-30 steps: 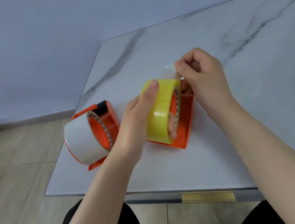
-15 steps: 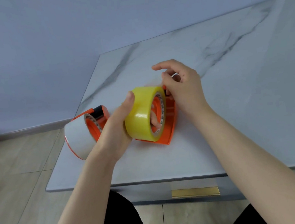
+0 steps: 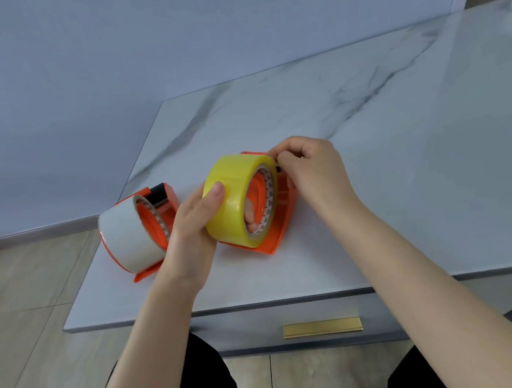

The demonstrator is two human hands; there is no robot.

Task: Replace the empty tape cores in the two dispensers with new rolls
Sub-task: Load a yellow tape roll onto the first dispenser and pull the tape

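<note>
Two hands on the yellow roll point(image 3: 237, 215).
Your left hand point(image 3: 189, 233) grips it in the orange dispenser point(image 3: 285, 219) on the table point(image 3: 406, 183); your right hand point(image 3: 312, 171) pinches its upper edge.

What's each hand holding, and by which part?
Left hand: yellow tape roll, thumb on outer face, fingers inside core. Right hand pinches its far edge, probably tape end.

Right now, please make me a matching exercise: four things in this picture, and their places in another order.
1 yellow tape roll
2 white tape roll
3 right hand
4 brass drawer handle

A below the table top
B gripped by the left hand
C in the left dispenser
D at the far end of the right dispenser

Pairs: 1-B, 2-C, 3-D, 4-A
</note>
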